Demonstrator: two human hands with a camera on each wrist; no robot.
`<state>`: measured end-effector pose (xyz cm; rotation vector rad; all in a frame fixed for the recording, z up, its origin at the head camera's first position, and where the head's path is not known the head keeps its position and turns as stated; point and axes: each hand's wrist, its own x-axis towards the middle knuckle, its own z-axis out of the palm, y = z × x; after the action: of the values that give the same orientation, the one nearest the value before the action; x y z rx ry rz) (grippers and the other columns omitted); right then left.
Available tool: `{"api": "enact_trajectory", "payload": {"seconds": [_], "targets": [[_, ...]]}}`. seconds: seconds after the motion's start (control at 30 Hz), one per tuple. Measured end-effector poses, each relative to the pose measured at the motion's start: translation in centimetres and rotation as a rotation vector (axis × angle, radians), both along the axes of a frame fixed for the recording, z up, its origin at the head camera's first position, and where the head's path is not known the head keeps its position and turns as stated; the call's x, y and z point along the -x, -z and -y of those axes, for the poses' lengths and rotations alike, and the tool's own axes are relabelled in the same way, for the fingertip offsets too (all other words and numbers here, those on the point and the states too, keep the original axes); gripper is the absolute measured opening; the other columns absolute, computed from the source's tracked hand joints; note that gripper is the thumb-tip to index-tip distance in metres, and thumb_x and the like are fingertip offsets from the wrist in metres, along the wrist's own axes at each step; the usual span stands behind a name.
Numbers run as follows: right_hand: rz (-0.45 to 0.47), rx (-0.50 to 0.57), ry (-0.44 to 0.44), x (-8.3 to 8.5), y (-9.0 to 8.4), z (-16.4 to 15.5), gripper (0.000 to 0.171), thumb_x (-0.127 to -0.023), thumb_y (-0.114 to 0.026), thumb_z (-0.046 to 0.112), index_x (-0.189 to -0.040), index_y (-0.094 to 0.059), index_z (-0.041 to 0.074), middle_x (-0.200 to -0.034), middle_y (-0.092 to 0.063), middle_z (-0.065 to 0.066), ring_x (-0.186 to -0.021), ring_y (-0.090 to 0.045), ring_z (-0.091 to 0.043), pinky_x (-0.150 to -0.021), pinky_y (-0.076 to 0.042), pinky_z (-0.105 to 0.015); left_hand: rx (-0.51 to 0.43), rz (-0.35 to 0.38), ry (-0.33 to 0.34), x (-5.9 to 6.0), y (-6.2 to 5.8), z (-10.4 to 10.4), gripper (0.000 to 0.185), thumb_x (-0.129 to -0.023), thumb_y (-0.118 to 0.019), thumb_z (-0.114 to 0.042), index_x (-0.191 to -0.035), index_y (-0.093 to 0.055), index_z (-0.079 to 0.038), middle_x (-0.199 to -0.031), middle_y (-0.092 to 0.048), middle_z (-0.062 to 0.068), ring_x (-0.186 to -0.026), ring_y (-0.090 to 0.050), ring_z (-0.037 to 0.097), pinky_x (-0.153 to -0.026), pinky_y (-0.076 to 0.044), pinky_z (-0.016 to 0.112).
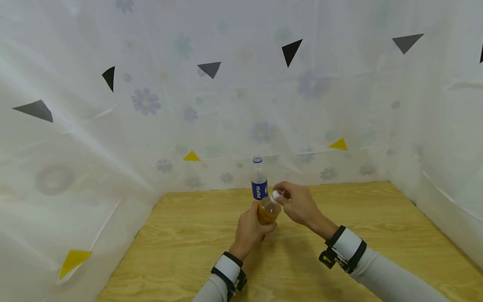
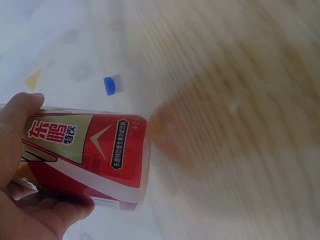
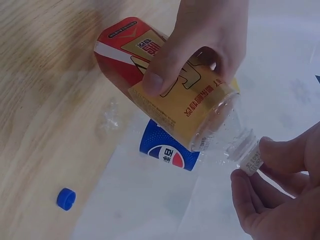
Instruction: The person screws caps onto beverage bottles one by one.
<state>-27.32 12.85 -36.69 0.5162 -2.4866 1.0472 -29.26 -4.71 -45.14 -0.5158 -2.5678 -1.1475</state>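
Observation:
My left hand (image 1: pixel 247 230) grips a plastic drink bottle (image 3: pixel 187 117) with a red and gold label, fingers and thumb wrapped round its body. The bottle leans to the right, and its base (image 2: pixel 137 195) is close over the table in the left wrist view. At its neck, the thumb and fingers of my right hand (image 1: pixel 300 204) pinch a white cap (image 3: pixel 251 160), which sits at the mouth. Just behind, an uncapped Pepsi bottle (image 1: pixel 259 190) with a blue label stands upright, partly hidden by the drink bottle. A blue cap (image 3: pixel 66 199) lies on the table.
The wooden table (image 1: pixel 181 260) reaches back to a whitish plastic sheet (image 1: pixel 234 109) printed with flowers. More sheeting (image 1: pixel 449 138) hangs along the right and left sides. Black, grey and yellow triangles mark the sheets.

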Motion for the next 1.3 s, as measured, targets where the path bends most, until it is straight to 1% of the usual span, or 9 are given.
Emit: {"api": "enact_trajectory", "payload": {"seconds": [0.1,0.2,0.57,0.67,0.8,0.9,1.1,1.2,1.3], "targets": [[-0.01,-0.013,-0.015,0.18,0.03,0.17,0.026,-0.094,-0.065,-0.001,-0.118,-0.071,0.004,-0.112,-0.074,-0.016,-0.094,-0.071,-0.032,-0.079,-0.059,-0.047,-0.004,0.002,-0.002,-0.04,-0.15,0.02,0.065,-0.079,-0.088,-0.026,-0.132,-0.054,-0.009,-0.122,-0.072,0.011,-0.106,-0.072,0.023,-0.09,-0.059,0.039],[-0.009,-0.025,-0.017,0.23,0.04,0.22,0.027,-0.094,-0.064,-0.002,-0.119,-0.071,0.005,-0.117,-0.073,-0.017,-0.1,-0.071,-0.036,-0.082,-0.059,-0.05,-0.011,-0.005,0.007,-0.13,-0.21,0.01,0.067,-0.079,-0.088,-0.025,-0.134,-0.053,-0.009,-0.123,-0.072,0.011,-0.107,-0.072,0.024,-0.091,-0.059,0.04],[0.027,-0.017,-0.05,0.26,0.07,0.32,0.033,-0.091,-0.058,-0.012,-0.118,-0.072,0.003,-0.121,-0.072,-0.016,-0.108,-0.069,-0.035,-0.084,-0.06,-0.048,-0.017,0.003,0.0,-0.25,-0.08,-0.04,0.065,-0.079,-0.088,-0.026,-0.132,-0.055,-0.007,-0.121,-0.072,0.013,-0.104,-0.073,0.025,-0.089,-0.06,0.04],[0.028,-0.011,-0.058,0.38,0.12,0.3,0.038,-0.087,-0.056,-0.016,-0.115,-0.073,0.004,-0.119,-0.073,-0.015,-0.106,-0.07,-0.034,-0.085,-0.06,-0.049,-0.017,0.007,-0.005,-0.19,0.1,-0.03,0.064,-0.079,-0.088,-0.027,-0.13,-0.055,-0.007,-0.12,-0.073,0.012,-0.103,-0.073,0.024,-0.088,-0.06,0.039],[0.057,0.004,-0.08,0.41,0.13,0.24,0.047,-0.08,-0.049,-0.021,-0.112,-0.072,0.004,-0.118,-0.072,-0.015,-0.11,-0.068,-0.036,-0.089,-0.058,-0.05,-0.018,0.011,-0.005,-0.2,0.37,0.0,0.063,-0.079,-0.088,-0.027,-0.13,-0.056,-0.008,-0.119,-0.073,0.012,-0.103,-0.073,0.024,-0.087,-0.06,0.039],[0.073,0.007,-0.089,0.48,0.08,0.28,0.047,-0.081,-0.049,-0.022,-0.113,-0.072,0.003,-0.119,-0.072,-0.016,-0.113,-0.068,-0.037,-0.09,-0.058,-0.05,-0.023,0.003,0.001,-0.2,0.43,0.07,0.064,-0.08,-0.088,-0.027,-0.131,-0.055,-0.008,-0.12,-0.072,0.012,-0.104,-0.073,0.024,-0.086,-0.06,0.039],[0.06,-0.029,-0.069,0.49,-0.14,0.34,0.031,-0.093,-0.058,-0.009,-0.119,-0.071,0.002,-0.119,-0.072,-0.018,-0.103,-0.07,-0.034,-0.084,-0.06,-0.047,-0.015,-0.012,0.007,-0.06,0.43,0.11,0.064,-0.08,-0.087,-0.027,-0.132,-0.055,-0.008,-0.12,-0.072,0.012,-0.103,-0.073,0.024,-0.086,-0.06,0.038],[0.052,-0.047,-0.053,0.39,-0.2,0.37,0.027,-0.095,-0.061,-0.001,-0.121,-0.071,0.001,-0.115,-0.073,-0.017,-0.093,-0.07,-0.029,-0.076,-0.06,-0.042,-0.015,-0.009,0.008,-0.02,0.51,0.13,0.064,-0.08,-0.088,-0.026,-0.132,-0.055,-0.008,-0.121,-0.072,0.012,-0.104,-0.073,0.025,-0.087,-0.06,0.038],[0.049,-0.062,-0.032,0.4,-0.26,0.44,0.027,-0.095,-0.065,0.005,-0.121,-0.07,0.0,-0.108,-0.073,-0.014,-0.083,-0.066,-0.021,-0.068,-0.056,-0.035,-0.015,-0.004,0.006,0.02,0.46,0.1,0.064,-0.08,-0.088,-0.026,-0.132,-0.055,-0.008,-0.121,-0.072,0.012,-0.104,-0.073,0.025,-0.087,-0.06,0.039]]}}
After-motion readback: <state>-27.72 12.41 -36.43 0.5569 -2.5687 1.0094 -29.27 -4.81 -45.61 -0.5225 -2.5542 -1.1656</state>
